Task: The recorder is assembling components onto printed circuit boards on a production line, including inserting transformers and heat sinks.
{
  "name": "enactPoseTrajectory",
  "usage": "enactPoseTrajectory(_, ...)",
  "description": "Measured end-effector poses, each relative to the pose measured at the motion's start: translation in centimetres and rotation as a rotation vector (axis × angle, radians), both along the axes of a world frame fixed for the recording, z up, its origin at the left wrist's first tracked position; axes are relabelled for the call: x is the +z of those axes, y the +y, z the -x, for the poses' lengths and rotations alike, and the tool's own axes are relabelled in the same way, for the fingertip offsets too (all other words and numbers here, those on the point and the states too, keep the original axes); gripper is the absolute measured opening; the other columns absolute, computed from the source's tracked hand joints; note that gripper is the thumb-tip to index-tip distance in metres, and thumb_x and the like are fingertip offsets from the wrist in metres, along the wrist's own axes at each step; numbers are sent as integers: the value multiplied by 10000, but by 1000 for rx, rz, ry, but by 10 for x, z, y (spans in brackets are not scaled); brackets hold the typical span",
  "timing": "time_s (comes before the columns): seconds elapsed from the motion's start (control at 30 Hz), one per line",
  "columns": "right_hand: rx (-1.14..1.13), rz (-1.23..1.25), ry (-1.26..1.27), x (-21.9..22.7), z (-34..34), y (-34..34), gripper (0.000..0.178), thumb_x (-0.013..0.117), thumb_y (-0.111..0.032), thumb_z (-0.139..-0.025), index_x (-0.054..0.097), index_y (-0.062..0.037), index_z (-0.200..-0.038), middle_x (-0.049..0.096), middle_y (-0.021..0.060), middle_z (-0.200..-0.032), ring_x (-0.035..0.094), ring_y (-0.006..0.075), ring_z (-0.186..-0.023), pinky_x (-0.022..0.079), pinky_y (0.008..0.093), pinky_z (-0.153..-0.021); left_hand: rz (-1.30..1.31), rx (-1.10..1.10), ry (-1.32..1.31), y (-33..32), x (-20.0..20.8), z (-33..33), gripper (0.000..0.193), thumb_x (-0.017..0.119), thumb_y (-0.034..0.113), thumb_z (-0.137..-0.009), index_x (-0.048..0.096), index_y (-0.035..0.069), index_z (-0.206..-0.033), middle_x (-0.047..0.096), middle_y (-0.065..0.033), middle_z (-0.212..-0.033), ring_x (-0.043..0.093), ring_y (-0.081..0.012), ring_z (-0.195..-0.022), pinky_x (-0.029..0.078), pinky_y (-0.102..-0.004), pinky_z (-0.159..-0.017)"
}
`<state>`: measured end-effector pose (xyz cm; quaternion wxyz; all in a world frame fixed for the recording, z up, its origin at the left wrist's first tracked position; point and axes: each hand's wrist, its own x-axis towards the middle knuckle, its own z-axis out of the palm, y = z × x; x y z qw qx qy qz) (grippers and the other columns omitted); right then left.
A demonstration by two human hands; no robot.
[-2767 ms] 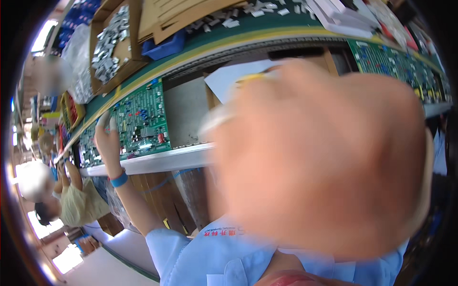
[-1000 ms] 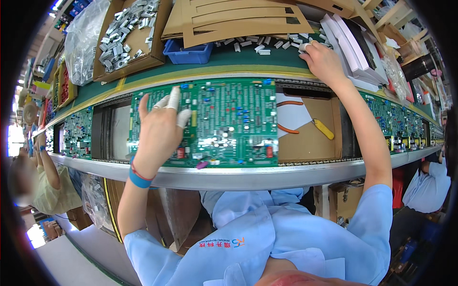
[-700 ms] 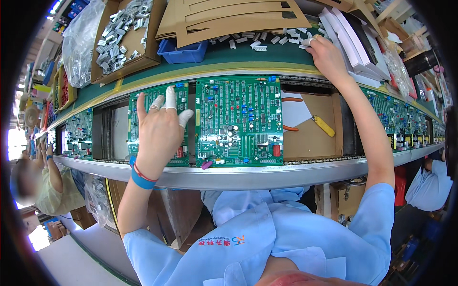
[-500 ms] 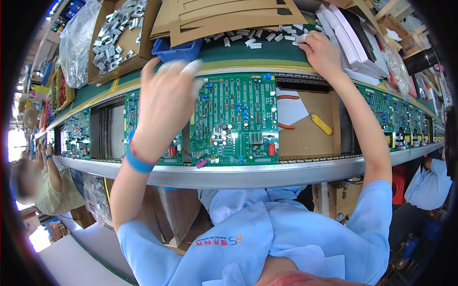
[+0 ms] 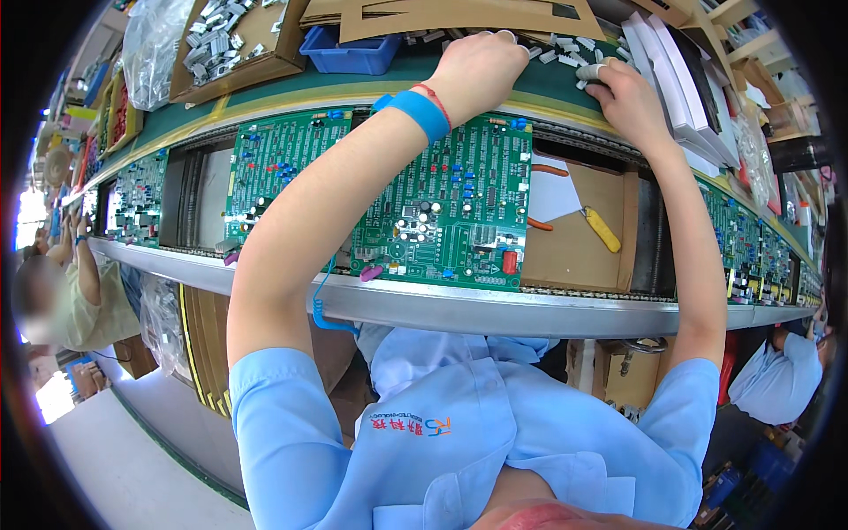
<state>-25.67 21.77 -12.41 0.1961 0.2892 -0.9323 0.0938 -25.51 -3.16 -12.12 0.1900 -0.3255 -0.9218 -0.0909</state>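
My left hand point(image 5: 481, 72) reaches over the board line to the loose connectors point(image 5: 565, 49) on the green bench top. Its fingers are curled, and whatever they hold is hidden behind the hand. My right hand point(image 5: 629, 99), a grey cover on one finger, pinches a small white connector point(image 5: 581, 86) near the same pile. Below my left forearm lies a green circuit board point(image 5: 477, 203), fitted with capacitors, a red block and a purple part at its near left corner. Part of another green board point(image 5: 278, 155) shows left of that forearm.
A blue bin point(image 5: 352, 55) stands beside a cardboard box point(image 5: 199, 84) of metallic parts. Cardboard sheets point(image 5: 415, 19) overhang the connectors. Orange-handled pliers point(image 5: 541, 224) and a yellow-handled tool point(image 5: 602, 231) lie between boards. White boxes point(image 5: 676, 88) stand right. Other people sit along the line.
My left hand has moved right and away from me, from over the boards to the connectors. My right hand has shifted slightly right and nearer. The head view has shifted a little.
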Motion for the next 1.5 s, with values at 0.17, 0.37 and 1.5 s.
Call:
enactPoseTrajectory(0.17, 33, 48, 209, 13, -24, -28, 111, 688, -196, -806, 679, -109, -874, 625, 42, -881, 632, 254, -799, 510, 364, -641, 55, -21, 8, -9, 7, -14, 260, 597, -6, -759, 662, 31, -1008, 600, -175, -976, 644, -319, -867, 537, -407, -740)
enactPoseTrajectory(0.37, 199, 253, 31, 25, -55, -122, 94, 688, -225, -804, 690, -139, -841, 633, 11, -818, 647, 241, -719, 515, 343, -607, -214, 71, 122, -91, 51, -47, 168, 634, 96, -797, 633, 5, -939, 683, -132, -803, 680, -264, -766, 538, -372, -668)
enactPoseTrajectory(1.5, 340, -125, 143, 9, -52, -184, 106, 653, -155, -799, 618, -67, -751, 566, 52, -743, 639, 235, -720, 513, 371, -601, -517, 517, -726, -145, 38, -211, 159, 663, 129, -871, 663, -28, -851, 635, -69, -611, 514, -76, -513, 404, -262, -486)
